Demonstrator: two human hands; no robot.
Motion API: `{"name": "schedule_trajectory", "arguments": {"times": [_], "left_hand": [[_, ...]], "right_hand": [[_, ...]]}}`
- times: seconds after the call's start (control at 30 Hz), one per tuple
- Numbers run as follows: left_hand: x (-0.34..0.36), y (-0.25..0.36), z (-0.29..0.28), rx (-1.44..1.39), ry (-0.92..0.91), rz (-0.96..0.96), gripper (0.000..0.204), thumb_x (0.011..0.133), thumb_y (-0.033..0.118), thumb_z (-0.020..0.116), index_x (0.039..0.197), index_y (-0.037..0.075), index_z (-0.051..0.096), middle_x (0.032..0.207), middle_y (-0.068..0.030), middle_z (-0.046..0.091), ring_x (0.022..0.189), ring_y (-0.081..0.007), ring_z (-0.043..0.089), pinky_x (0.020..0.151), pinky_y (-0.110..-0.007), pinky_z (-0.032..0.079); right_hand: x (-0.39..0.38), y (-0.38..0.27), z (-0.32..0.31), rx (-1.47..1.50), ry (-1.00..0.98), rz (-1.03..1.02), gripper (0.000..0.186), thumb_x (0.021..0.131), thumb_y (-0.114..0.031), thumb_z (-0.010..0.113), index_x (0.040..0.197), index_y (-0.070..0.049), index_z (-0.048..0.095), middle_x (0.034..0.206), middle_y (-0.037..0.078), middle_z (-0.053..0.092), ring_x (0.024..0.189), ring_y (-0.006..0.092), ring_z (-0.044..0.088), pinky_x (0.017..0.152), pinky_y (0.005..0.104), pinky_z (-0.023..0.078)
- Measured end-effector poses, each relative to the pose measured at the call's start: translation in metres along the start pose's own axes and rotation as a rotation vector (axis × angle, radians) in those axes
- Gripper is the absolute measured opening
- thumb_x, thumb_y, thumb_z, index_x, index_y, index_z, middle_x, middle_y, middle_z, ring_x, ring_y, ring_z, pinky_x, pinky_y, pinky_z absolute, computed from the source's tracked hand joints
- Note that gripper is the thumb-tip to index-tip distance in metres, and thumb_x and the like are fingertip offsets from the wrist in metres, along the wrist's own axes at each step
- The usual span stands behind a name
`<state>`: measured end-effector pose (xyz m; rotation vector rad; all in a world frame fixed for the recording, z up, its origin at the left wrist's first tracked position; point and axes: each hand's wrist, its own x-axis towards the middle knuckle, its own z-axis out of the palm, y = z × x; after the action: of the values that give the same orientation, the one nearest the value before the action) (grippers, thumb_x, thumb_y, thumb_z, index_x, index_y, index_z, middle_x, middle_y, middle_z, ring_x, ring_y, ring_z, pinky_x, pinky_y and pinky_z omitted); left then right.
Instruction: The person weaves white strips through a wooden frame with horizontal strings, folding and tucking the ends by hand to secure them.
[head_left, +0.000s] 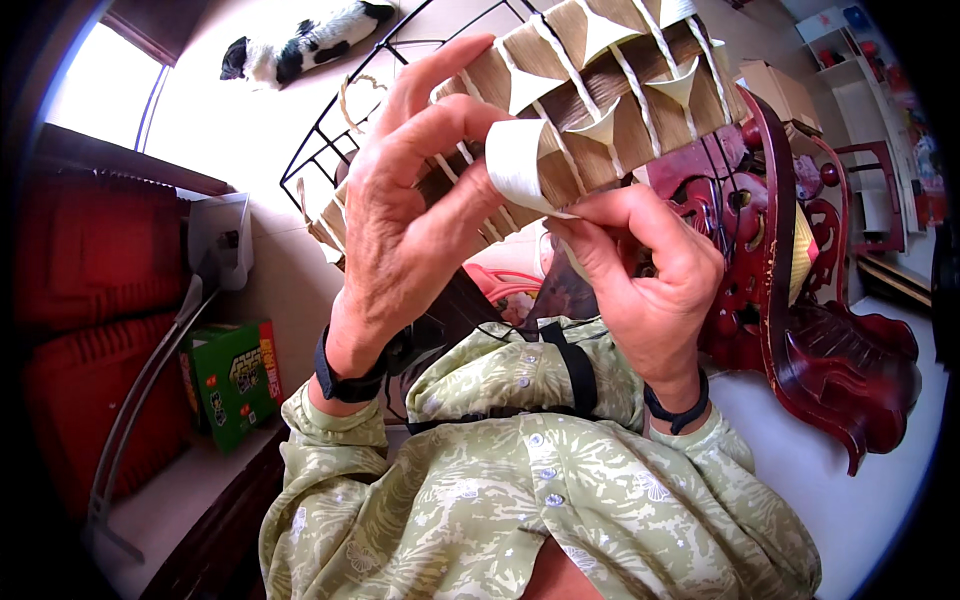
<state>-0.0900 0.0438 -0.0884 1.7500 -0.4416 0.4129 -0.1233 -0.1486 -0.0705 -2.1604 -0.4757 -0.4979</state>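
A woven panel of brown, wood-like flat bands, white twisted cords and cream strips slants across the upper middle, against a black wire frame. My left hand is closed on the panel from the left. Its thumb and index finger press beside a wide cream strip that curls outward in a loop. My right hand pinches the narrow lower end of this same strip between thumb and forefinger, just below the panel. Further cream strips fold into points between the cords. The panel's back is hidden.
A carved dark-red wooden chair stands close on the right, with a cardboard box behind. At left are red cases, a green box and a grey metal-framed stand. A black-and-white animal lies on the floor.
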Motion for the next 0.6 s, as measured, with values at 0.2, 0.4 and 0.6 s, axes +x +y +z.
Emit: {"name": "schedule_trajectory", "arguments": {"times": [0.2,0.4,0.6], "left_hand": [[0.001,0.007,-0.007,-0.244,-0.053,-0.061,0.03,0.091,0.023,0.057,0.104,-0.001,0.071,0.149,-0.017,0.052,0.131,-0.0241,0.05,0.11,-0.038,0.035],[-0.003,-0.006,-0.004,-0.12,-0.028,0.099,0.034,0.088,0.025,0.078,0.109,-0.001,0.072,0.147,-0.0171,0.053,0.135,-0.0249,0.048,0.114,-0.038,0.034],[-0.004,-0.003,0.004,-0.244,0.08,-0.017,0.023,0.09,0.015,0.077,0.081,-0.002,0.066,0.137,-0.0166,0.057,0.102,-0.0128,0.059,0.08,-0.026,0.046]], "right_hand": [[0.004,0.0,0.003,-0.087,0.048,0.03,0.014,0.083,-0.001,0.076,0.083,-0.006,0.063,0.069,0.006,0.063,0.057,0.0201,0.063,0.052,0.0325,0.046],[0.004,-0.001,0.006,-0.005,0.019,0.052,0.015,0.083,-0.005,0.078,0.084,-0.006,0.064,0.066,0.006,0.063,0.057,0.0216,0.063,0.052,0.0331,0.047],[0.003,0.0,0.008,-0.05,0.024,0.026,0.016,0.08,-0.005,0.08,0.085,-0.007,0.065,0.071,0.008,0.065,0.062,0.0257,0.064,0.056,0.0357,0.049]]}}
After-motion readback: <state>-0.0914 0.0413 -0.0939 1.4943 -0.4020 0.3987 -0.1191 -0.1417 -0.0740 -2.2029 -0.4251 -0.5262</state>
